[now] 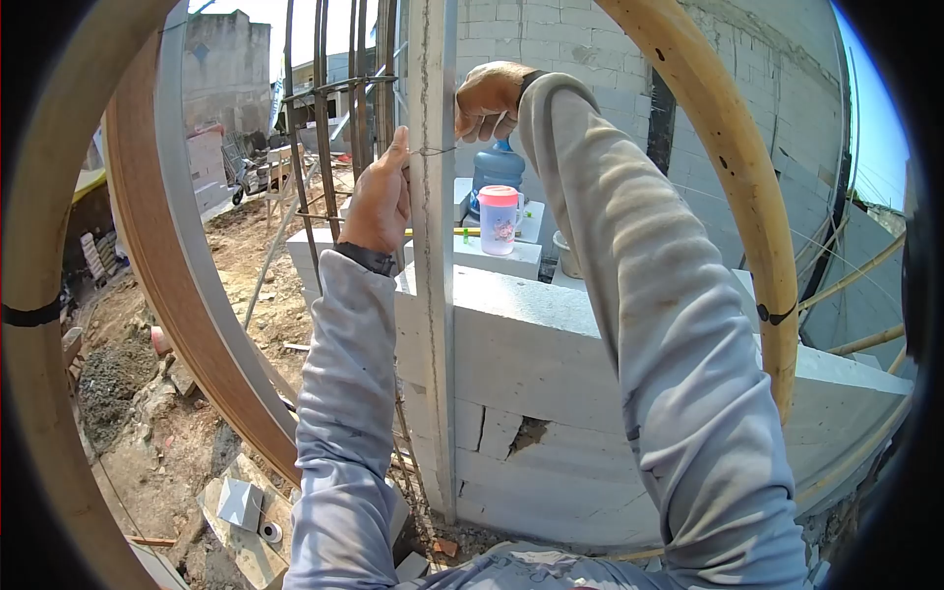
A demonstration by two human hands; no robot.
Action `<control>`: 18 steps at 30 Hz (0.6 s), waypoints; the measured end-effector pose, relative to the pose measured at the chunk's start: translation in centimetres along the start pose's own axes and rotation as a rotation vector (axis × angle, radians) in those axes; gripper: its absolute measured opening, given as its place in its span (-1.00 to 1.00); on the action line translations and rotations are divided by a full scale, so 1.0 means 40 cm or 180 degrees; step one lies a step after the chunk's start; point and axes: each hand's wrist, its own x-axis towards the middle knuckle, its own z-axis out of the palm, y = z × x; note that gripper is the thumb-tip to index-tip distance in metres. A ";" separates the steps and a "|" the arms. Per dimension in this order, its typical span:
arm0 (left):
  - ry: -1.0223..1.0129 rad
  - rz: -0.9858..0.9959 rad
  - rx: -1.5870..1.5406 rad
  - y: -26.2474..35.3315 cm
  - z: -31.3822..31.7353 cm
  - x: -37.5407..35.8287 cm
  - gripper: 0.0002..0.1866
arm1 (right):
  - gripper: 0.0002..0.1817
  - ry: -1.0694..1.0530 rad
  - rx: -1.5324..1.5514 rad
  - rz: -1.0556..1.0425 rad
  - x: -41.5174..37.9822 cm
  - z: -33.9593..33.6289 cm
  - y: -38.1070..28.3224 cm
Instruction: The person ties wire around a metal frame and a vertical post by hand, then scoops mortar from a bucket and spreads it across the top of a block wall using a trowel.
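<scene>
An upright pale post [433, 295] stands in front of me, with a thin wire [431, 151] running around it. At the left side of the post is my left hand [378, 205], its thumb pointing up against the post edge and its other fingers curled and partly hidden. My right hand [489, 98] is on the post's right side, bent at the wrist, with fingers curled in near the wire; what they hold is too small to make out. Behind the post runs a low wall of light blocks [551, 364].
On the blocks stand a pink-lidded jug [500, 222] and a blue water bottle [497, 172]. Vertical rebar [323, 108] rises left of the post. Curved-looking bamboo poles [757, 197] frame the right and left. A wooden board [177, 246] stands left, above rubble ground [128, 423].
</scene>
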 end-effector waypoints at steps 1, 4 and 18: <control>-0.0004 -0.0004 0.0002 -0.008 -0.012 0.019 -0.50 | -0.57 0.0001 0.0005 0.0003 0.004 0.003 -0.002; -0.1643 -0.0268 -0.0835 -0.020 -0.028 0.072 -0.56 | -0.61 -0.0024 -0.0189 -0.0072 0.026 0.000 0.010; -0.2320 0.0001 -0.2238 -0.084 -0.033 0.085 -0.67 | -0.66 0.0143 0.0671 -0.0394 0.048 0.019 0.022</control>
